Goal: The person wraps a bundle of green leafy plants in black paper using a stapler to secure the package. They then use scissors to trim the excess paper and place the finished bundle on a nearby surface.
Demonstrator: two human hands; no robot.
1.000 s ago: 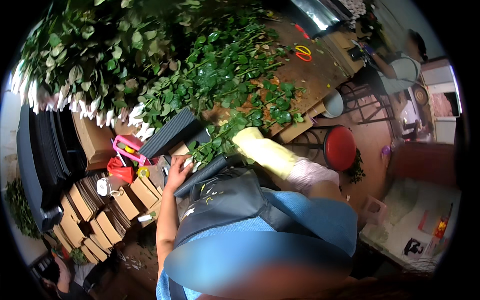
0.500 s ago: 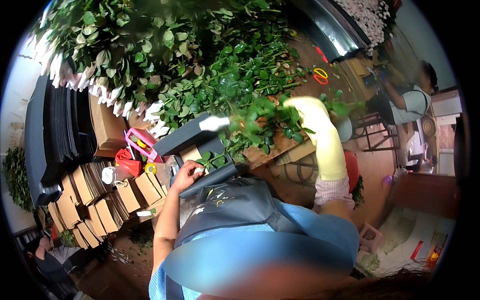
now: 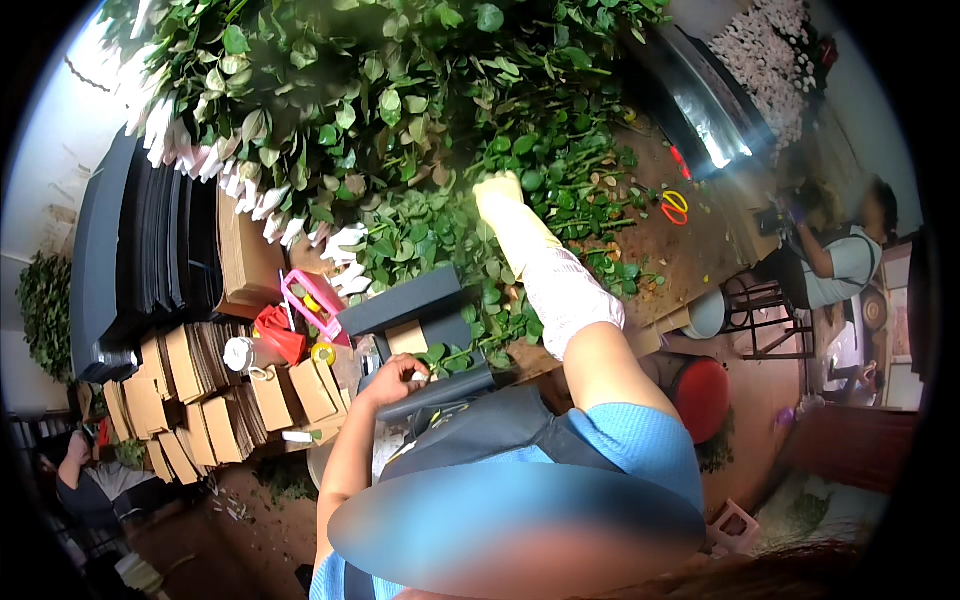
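Note:
My bare left hand (image 3: 402,378) rests at the left end of an open black box (image 3: 445,332), its fingers closed around a small white-tipped piece at the end of a leafy rose stem (image 3: 458,358). More of that greenery lies along the box and over its right end. In a pale yellow glove, my right hand (image 3: 497,192) reaches far forward into the pile of leafy rose stems (image 3: 430,215). Leaves and blur hide how its fingers are set. White sleeves (image 3: 240,185) cover the ends of many stems on the pile's left side.
Black folded boxes (image 3: 150,240) and brown cardboard pieces (image 3: 205,400) stand at left. Near them are a pink tape dispenser (image 3: 312,300), a red cloth-like item (image 3: 280,333) and a white cup (image 3: 240,355). Yellow-handled scissors (image 3: 674,208) lie right. A person (image 3: 835,265) sits beyond; a red stool (image 3: 700,398) stands below.
My right hand has swung left and forward from the table's right side into the stem pile. The white-sleeved stem seen above the box no longer shows there. My left hand stays at the box.

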